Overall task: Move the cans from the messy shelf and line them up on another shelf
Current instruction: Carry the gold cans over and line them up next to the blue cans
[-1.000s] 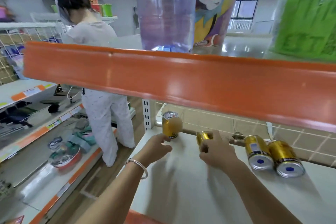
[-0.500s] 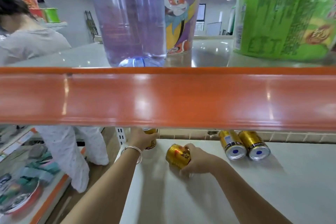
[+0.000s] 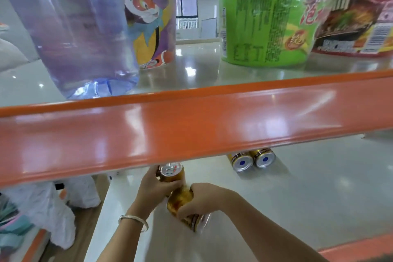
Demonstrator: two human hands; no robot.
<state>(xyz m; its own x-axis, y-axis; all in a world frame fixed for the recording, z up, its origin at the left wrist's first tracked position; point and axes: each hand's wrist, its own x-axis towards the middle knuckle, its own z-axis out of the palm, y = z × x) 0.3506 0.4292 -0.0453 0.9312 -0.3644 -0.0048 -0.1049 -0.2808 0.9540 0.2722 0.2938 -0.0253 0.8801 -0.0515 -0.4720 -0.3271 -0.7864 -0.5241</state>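
Left grip (image 3: 153, 189): fingers wrapped round upright gold can (image 3: 172, 175), left part of lower shelf (image 3: 319, 187).
Right grip (image 3: 205, 200): clasped round tilted gold can (image 3: 182, 204), touching the upright one.
Pair of lying cans (image 3: 242, 162): side by side on shelf, partly under orange shelf edge (image 3: 191, 130).

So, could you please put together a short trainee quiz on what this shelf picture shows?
1. True or false: the left hand grips the upright can and the right hand grips the tilted can.
2. How many lying cans rest untouched further back on the white shelf? A one, B two, C four.
3. Which wrist wears the silver bracelet?
Key: 1 true; 2 B; 3 the left wrist.
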